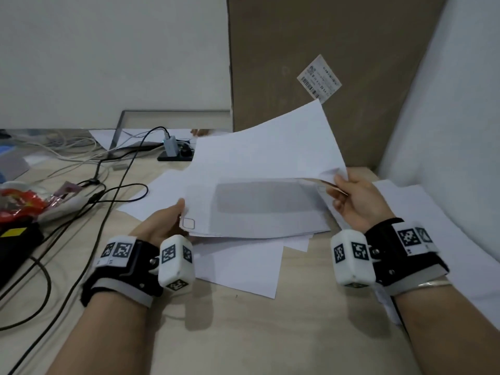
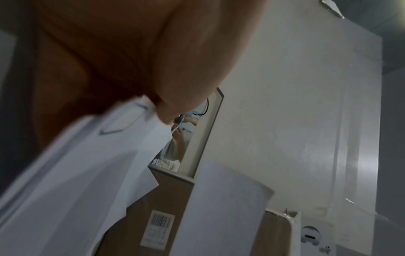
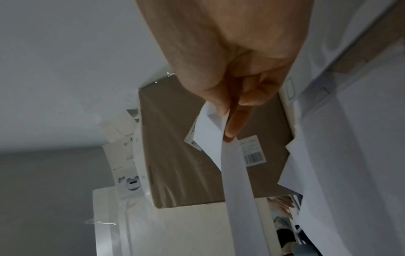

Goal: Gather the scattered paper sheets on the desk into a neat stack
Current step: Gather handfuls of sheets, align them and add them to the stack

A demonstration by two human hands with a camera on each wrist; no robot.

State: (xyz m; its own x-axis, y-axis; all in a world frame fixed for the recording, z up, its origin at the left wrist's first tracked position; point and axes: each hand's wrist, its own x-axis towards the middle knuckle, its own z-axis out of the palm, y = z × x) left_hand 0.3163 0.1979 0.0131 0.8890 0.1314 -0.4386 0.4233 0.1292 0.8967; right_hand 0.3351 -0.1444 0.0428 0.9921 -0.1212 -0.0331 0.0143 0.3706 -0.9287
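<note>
A loose bundle of white sheets (image 1: 259,185) is lifted above the wooden desk (image 1: 270,334); its lowest sheet has a grey printed block. My left hand (image 1: 165,223) grips the bundle's near left corner, thumb on top, and the left wrist view shows those sheets (image 2: 76,173) under the thumb. My right hand (image 1: 354,198) pinches the right edge of the top sheet (image 3: 212,131), which curls upward at the back. More sheets (image 1: 243,266) lie flat on the desk beneath, and another sheet (image 1: 438,226) lies under my right wrist.
A tall brown cardboard box (image 1: 324,50) with a barcode label (image 1: 319,77) stands right behind the papers. Black cables (image 1: 113,190), a charger block (image 1: 170,147), a red snack packet (image 1: 21,204) and a black device (image 1: 16,244) crowd the desk's left side.
</note>
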